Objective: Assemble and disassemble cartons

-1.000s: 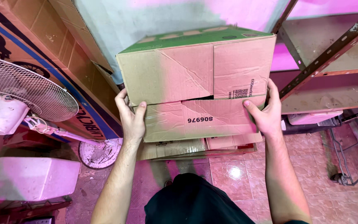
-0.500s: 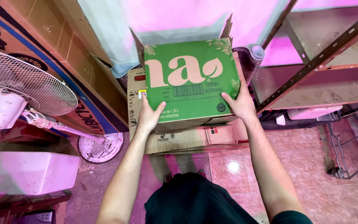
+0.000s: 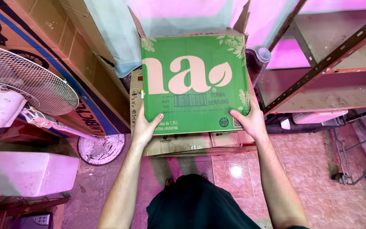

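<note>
— We see a strong pink-magenta cast over everything, brightest along the top wall.
— We agree; a glare spot shines on the floor tiles (image 3: 235, 171). Our edges bend wide-angle, focus stays sharp, shadows lie soft beneath the metal shelf (image 3: 339, 91).

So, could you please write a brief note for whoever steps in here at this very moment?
Left hand: grips the lower left edge of the green cardboard box.
Right hand: grips its lower right edge.
Box: flaps open, green face towards the camera, resting on a stack of brown cartons on the pink tiled floor.
Nearby: pedestal fan left, metal shelving right.
Done: box is on the stack.
Left: both hands not yet released.
</note>
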